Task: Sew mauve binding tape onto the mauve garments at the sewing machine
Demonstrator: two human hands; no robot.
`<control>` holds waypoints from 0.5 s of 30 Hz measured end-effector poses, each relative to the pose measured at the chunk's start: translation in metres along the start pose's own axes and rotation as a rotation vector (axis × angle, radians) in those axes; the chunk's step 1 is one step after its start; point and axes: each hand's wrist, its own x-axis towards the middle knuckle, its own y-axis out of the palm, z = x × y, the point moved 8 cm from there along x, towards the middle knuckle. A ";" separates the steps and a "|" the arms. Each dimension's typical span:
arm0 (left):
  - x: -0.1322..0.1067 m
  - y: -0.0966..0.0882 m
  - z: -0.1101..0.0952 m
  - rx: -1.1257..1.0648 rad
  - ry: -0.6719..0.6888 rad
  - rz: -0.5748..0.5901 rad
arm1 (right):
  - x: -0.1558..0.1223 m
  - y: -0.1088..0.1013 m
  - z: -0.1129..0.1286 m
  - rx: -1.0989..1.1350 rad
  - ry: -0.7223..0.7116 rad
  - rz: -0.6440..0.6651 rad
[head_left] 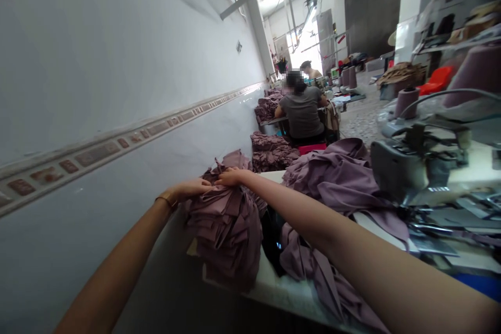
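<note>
Against the tiled wall, a tall stack of folded mauve fabric pieces (227, 224) sits on the white table's left end. My left hand (191, 188), with a thin bracelet at the wrist, grips the stack's top layer from the wall side. Close beside it, my right hand (233, 176) reaches across and has its fingers curled into the same top cloth; the fingertips are partly hidden in the folds. Under my right forearm, more mauve cloth (324, 177) lies heaped and trails over the table. A dark object (273, 240) stands between stack and heap.
To the right stands a sewing machine (415, 162) with large thread cones (407, 103) behind it. Ahead, a co-worker in a grey shirt (303, 112) sits at another table, with a second person beyond. Bundles of mauve fabric (274, 151) lie beside the wall (97, 52).
</note>
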 end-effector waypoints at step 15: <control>-0.038 0.034 -0.036 0.672 -0.015 -0.510 | -0.003 -0.007 -0.003 -0.057 0.160 -0.097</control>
